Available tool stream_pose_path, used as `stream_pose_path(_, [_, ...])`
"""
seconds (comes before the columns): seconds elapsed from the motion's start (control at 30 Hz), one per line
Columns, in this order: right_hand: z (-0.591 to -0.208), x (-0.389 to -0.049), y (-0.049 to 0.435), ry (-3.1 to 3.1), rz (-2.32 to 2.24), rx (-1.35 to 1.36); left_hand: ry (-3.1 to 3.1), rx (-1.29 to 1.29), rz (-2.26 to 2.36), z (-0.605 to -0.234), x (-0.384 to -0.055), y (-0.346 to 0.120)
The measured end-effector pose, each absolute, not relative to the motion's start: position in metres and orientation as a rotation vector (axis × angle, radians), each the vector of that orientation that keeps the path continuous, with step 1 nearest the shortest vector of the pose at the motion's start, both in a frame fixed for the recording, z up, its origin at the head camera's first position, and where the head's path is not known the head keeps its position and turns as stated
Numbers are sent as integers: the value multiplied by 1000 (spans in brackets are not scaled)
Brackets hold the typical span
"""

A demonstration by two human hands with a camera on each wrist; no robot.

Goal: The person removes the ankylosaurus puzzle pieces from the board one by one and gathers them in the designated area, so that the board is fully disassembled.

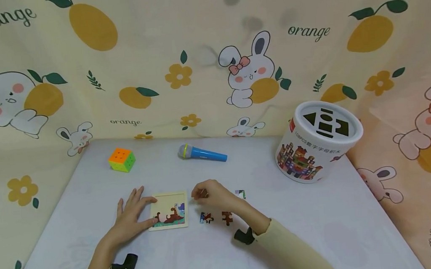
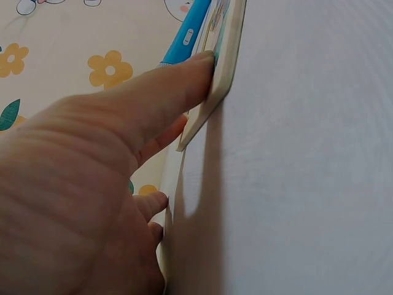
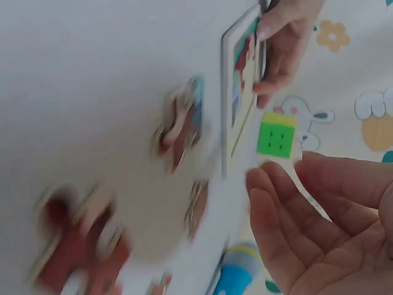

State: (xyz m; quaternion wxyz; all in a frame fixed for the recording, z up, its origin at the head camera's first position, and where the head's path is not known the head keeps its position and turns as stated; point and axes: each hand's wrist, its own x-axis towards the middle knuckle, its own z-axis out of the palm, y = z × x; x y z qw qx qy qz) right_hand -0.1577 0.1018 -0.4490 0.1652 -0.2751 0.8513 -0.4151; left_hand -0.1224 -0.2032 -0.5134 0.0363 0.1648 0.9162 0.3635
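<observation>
A pale-framed jigsaw board (image 1: 168, 226), partly filled with a brown animal picture, lies in front of my left hand (image 1: 131, 217). That hand's thumb (image 2: 178, 83) presses on the board's rim, and its index finger touches the upper left corner; the fingers are spread. My right hand (image 1: 216, 197) hovers just right of the board, over a brown puzzle piece (image 3: 196, 209). Thumb and fingertips of the right hand (image 3: 331, 227) stand apart with nothing visible between them. Nearby lie a brown-and-blue piece (image 1: 207, 218), a brown piece (image 1: 227, 218) and a light-coloured piece (image 1: 240, 194).
A puzzle cube (image 1: 122, 160) sits at the back left of the white table (image 1: 164, 261). Behind the board lies a blue toy microphone (image 1: 203, 153). A large white bucket (image 1: 315, 143) with a shape-slotted lid stands at the back right, near the patterned cloth.
</observation>
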Motion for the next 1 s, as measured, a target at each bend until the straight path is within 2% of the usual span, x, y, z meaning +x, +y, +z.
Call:
stream_pose_path(0.33, [-459,-166,62,2299,-1175,-764,2805,480,1112,-515,-123,-203])
stream_pose_path(1.0, [-466,-175,43,2218,-1212,-714,2815,490,1110,-515,-123,-203])
